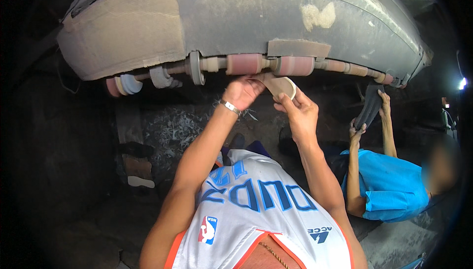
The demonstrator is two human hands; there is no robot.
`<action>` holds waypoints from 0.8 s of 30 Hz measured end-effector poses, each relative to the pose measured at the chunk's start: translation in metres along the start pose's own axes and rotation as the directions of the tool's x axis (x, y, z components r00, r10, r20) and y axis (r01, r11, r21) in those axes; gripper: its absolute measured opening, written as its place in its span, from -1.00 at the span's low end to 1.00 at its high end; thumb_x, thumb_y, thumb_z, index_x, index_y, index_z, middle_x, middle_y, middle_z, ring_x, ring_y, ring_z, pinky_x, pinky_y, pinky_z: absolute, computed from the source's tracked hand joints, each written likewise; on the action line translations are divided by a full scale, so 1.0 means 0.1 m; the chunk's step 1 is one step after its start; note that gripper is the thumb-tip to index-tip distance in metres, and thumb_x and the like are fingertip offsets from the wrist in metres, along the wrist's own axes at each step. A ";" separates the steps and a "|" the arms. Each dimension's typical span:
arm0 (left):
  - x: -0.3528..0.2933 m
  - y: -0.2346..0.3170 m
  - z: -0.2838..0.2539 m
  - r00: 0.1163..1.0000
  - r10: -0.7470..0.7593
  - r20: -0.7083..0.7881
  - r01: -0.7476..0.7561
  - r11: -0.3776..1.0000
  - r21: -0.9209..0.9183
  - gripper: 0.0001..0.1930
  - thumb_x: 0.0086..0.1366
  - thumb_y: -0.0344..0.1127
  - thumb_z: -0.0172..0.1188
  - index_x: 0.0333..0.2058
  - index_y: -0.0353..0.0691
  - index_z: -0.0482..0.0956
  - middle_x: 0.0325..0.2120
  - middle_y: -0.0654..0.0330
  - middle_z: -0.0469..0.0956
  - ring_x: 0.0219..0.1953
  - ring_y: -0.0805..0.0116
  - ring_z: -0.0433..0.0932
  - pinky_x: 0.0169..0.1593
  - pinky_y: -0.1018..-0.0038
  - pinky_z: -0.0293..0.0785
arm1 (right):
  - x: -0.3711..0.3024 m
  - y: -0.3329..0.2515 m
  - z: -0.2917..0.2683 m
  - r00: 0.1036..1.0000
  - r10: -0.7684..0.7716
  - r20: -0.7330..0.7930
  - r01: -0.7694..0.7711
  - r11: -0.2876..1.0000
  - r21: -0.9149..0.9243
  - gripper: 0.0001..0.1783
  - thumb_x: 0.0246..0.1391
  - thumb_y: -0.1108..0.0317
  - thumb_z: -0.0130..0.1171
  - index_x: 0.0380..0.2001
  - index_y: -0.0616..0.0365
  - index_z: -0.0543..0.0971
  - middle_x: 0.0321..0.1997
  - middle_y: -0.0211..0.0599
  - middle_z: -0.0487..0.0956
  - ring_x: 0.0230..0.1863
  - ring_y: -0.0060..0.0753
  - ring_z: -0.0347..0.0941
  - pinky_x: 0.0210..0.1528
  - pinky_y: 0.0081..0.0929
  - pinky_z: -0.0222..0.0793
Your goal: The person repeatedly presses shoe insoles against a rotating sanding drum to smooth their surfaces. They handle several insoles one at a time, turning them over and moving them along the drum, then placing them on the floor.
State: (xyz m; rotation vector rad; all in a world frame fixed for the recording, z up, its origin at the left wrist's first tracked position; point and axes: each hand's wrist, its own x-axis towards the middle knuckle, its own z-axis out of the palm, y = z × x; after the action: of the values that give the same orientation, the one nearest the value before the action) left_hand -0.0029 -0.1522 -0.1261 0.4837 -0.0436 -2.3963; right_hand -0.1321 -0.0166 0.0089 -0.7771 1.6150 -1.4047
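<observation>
The step in hand looks like working the edge of a pale, curved piece (284,85) against the rollers on the long shaft, in the upper middle of the frame. Done well, it likely calls for light, even pressure and a slow turn of the piece, so that no spot is ground flat — and for fingertips kept well back from the roller surface. A firm hold near the edge being worked should stop the piece from being snatched.

The piece lies at the upper centre, just below the right-hand red roller (295,65); whether it touches that roller, I cannot tell. The right hand (299,113) is on its lower right side, closed in a pinch, thumb on the near face. The left hand (241,93) is at its left end, palm partly turned up and fingers loosely curled; its fingertips are blurred, so I cannot tell how firmly they grip. That hand sits close under the left-hand red roller (244,64) — the spot that needs most care.
</observation>
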 end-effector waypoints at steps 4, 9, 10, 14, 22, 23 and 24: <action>0.27 0.32 -0.15 0.957 0.171 -0.233 -0.207 0.969 -0.138 -0.65 0.61 -0.10 -0.03 0.14 -0.16 0.56 0.13 0.06 0.61 0.16 0.08 0.58 0.26 0.06 0.56 | 0.18 0.00 0.09 0.998 0.053 0.027 -0.054 0.998 0.031 -0.56 0.33 0.48 0.30 0.24 0.38 0.61 0.06 -0.11 0.73 0.00 -0.32 0.72 -0.02 -0.39 0.74; 0.29 0.23 -0.10 0.967 0.175 -0.184 -0.203 0.968 -0.149 -0.66 0.58 -0.12 0.04 0.14 -0.15 0.58 0.12 0.06 0.62 0.20 0.05 0.56 0.28 -0.01 0.55 | 0.01 -0.06 -0.04 1.000 -0.007 -0.006 0.007 1.000 0.028 -0.55 0.31 0.50 0.31 0.24 0.39 0.61 0.07 -0.08 0.73 -0.01 -0.32 0.72 -0.05 -0.40 0.76; 0.30 0.21 -0.09 0.975 0.167 -0.146 -0.190 0.968 -0.165 -0.67 0.56 -0.14 0.09 0.14 -0.15 0.57 0.13 0.06 0.62 0.21 0.04 0.56 0.30 -0.02 0.54 | -0.01 -0.07 -0.06 1.000 -0.017 -0.010 0.017 1.000 0.020 -0.54 0.31 0.50 0.31 0.24 0.39 0.61 0.07 -0.07 0.73 -0.01 -0.32 0.72 -0.06 -0.40 0.76; 0.28 0.07 -0.06 0.983 0.175 -0.059 -0.183 0.969 -0.166 -0.67 0.50 -0.26 0.19 0.17 -0.17 0.55 0.16 0.08 0.60 0.23 0.03 0.56 0.30 -0.03 0.54 | -0.08 -0.14 -0.13 0.999 -0.050 -0.005 0.050 0.999 -0.007 -0.54 0.29 0.49 0.33 0.23 0.38 0.62 0.05 -0.06 0.74 -0.02 -0.30 0.72 -0.06 -0.39 0.76; 0.01 -0.18 0.02 0.995 0.084 -0.054 -0.088 0.992 -0.091 -0.72 0.49 -0.34 0.17 0.11 -0.22 0.57 0.18 -0.02 0.61 0.30 0.02 0.53 0.41 -0.02 0.41 | -0.24 -0.29 -0.34 0.997 -0.081 0.005 0.081 0.996 -0.037 -0.57 0.28 0.51 0.34 0.20 0.39 0.64 0.02 -0.07 0.74 -0.06 -0.34 0.72 -0.09 -0.41 0.76; -0.02 -0.21 0.05 0.997 0.065 -0.052 -0.070 0.992 -0.104 -0.74 0.49 -0.34 0.16 0.10 -0.21 0.58 0.18 -0.02 0.62 0.29 0.02 0.55 0.40 0.00 0.43 | -0.27 -0.31 -0.38 0.996 -0.085 0.006 0.085 0.996 -0.038 -0.56 0.27 0.51 0.34 0.20 0.39 0.64 0.01 -0.06 0.74 -0.06 -0.33 0.72 -0.09 -0.41 0.76; -0.06 -0.24 0.08 0.996 0.044 -0.073 -0.052 0.992 -0.114 -0.75 0.50 -0.34 0.16 0.09 -0.20 0.58 0.17 -0.01 0.62 0.27 0.02 0.56 0.39 0.01 0.45 | -0.30 -0.33 -0.42 0.996 -0.089 0.007 0.089 0.995 -0.045 -0.56 0.27 0.51 0.34 0.19 0.39 0.65 0.01 -0.06 0.74 -0.07 -0.33 0.72 -0.09 -0.41 0.76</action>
State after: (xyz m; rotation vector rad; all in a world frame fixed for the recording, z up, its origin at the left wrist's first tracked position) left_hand -0.0169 -0.1312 -0.1203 0.5057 0.1133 -2.3175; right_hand -0.1578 0.0224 0.0482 -0.8872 1.6307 -1.4320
